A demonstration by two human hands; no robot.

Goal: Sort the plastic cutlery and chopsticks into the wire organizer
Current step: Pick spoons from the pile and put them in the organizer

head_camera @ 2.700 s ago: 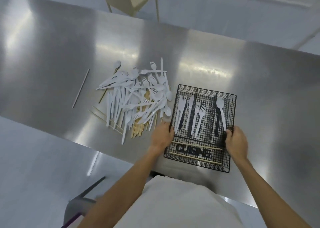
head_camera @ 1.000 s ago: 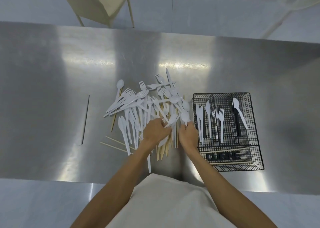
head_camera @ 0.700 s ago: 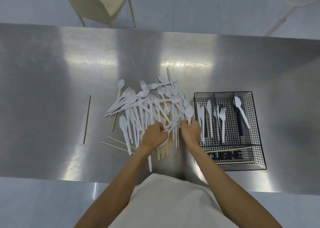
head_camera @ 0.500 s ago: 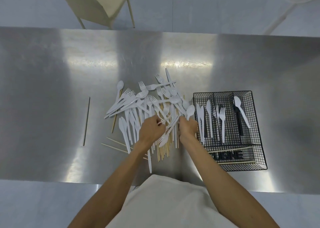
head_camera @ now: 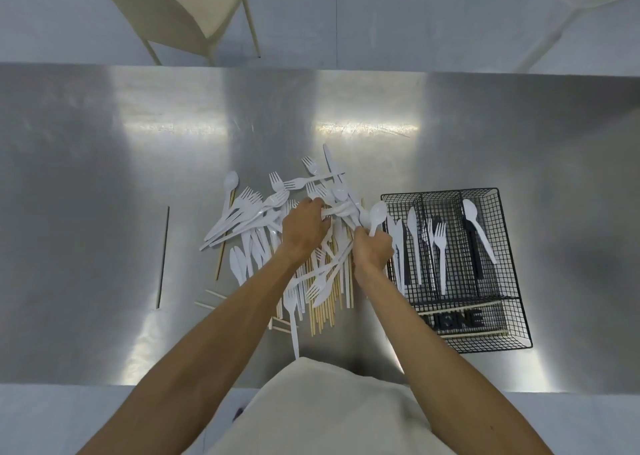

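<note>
A heap of white plastic cutlery (head_camera: 249,219) lies mid-table over wooden chopsticks (head_camera: 325,302). To its right stands the black wire organizer (head_camera: 512,281), holding white knives, forks, a white spoon, some black pieces and chopsticks in its front slot. My right hand (head_camera: 372,250) grips white spoons (head_camera: 376,214) by their handles, bowls pointing up, just left of the organizer. My left hand (head_camera: 304,229) rests on the heap with its fingers pinching the handle of another white piece (head_camera: 337,210).
The steel table (head_camera: 104,160) has a single dark stick (head_camera: 162,257) lying apart at the left. A cream chair (head_camera: 194,11) stands beyond the far edge. My light apron is at the near edge.
Both hands left the organizer and went to the heap. My right hand picked up spoons and raised them; my left hand moved farther up the pile and took hold of a piece.
</note>
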